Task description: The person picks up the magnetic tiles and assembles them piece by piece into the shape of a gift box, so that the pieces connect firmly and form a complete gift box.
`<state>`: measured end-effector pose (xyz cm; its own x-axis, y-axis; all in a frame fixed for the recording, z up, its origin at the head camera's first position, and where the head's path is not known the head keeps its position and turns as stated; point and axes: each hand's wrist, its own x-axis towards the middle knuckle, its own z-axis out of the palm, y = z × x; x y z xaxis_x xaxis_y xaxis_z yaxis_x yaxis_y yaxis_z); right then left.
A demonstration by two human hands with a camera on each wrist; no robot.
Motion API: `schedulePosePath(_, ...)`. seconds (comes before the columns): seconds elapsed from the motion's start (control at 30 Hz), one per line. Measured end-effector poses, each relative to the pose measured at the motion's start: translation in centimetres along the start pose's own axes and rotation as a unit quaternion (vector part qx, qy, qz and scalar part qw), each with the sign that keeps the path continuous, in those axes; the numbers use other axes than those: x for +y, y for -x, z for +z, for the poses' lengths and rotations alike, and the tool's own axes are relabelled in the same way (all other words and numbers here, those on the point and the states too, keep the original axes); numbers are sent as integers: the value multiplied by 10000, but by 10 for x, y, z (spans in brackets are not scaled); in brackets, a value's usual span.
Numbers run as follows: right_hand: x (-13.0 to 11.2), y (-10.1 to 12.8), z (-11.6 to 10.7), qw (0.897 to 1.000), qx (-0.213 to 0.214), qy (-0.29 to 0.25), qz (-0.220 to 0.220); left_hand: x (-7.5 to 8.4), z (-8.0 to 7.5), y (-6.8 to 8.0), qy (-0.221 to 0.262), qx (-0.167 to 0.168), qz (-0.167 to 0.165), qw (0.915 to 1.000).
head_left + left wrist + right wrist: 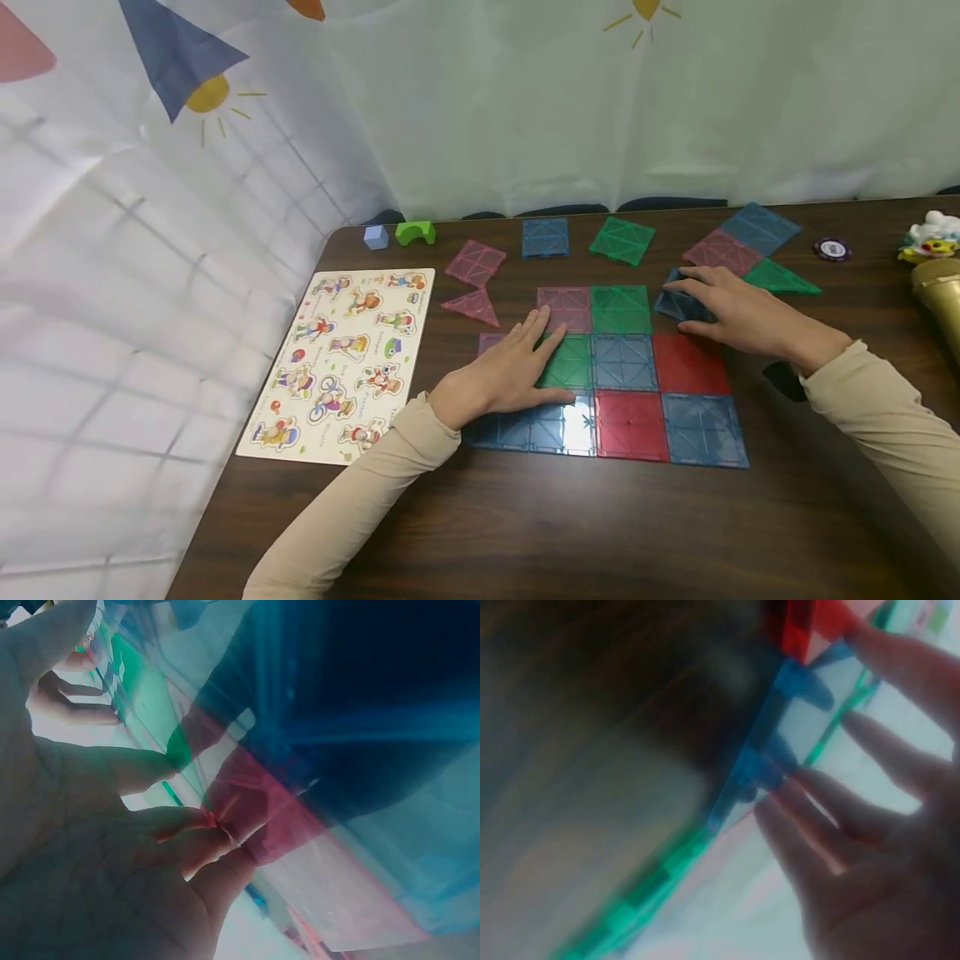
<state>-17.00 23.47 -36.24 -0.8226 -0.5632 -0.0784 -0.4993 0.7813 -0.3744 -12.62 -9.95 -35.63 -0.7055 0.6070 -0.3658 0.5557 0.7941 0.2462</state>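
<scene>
Flat translucent tiles, blue, green, pink and red, form a joined sheet (625, 364) on the dark table. My left hand (508, 367) rests on the sheet's left part, fingers spread and fairly straight, hiding tiles there. Above the red tile (692, 364) at the sheet's right side, a blue tile (672, 305) lies askew beside a green tile (620, 310). The fingertips of my right hand (723, 308) touch this blue tile and cover part of it. In the right wrist view, those fingers (870, 750) look spread and nearly straight over the blue tile (761, 742).
Loose tiles lie behind the sheet: pink square (476, 263), pink triangle (472, 306), blue (545, 237), green (622, 240). A joined pink, blue and green group (760, 227) sits back right, near a poker chip (832, 248). A picture puzzle board (341, 367) lies left.
</scene>
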Motion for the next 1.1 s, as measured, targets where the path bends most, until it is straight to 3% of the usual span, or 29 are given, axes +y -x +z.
schedulePosePath(0.27,3,-2,5,9996,269,-41,30,-4,5,1,358,-35,159,9992)
schedulePosePath(0.5,6,-4,3,9978,345,-296,476,-5,8,1,395,-31,240,9989)
schedulePosePath(0.63,3,0,-4,9951,808,-297,479,-5,8,0,351,-44,260,9990)
schedulePosePath(0.73,-10,5,-12,9873,1560,-266,-111,-6,7,-1,342,-51,236,9991)
schedulePosePath(0.8,-25,8,-14,9742,2048,-279,-912,-6,7,0,371,-27,224,9991)
schedulePosePath(0.87,-45,12,-11,9581,2255,-277,-1747,-7,6,0,386,-35,211,9990)
schedulePosePath(0.97,-81,22,3,9420,1959,-408,-2696,-10,4,-1,416,-62,182,9990)
schedulePosePath(1.1,-129,38,31,9522,751,-689,-2879,-12,1,-2,467,-130,78,9988)
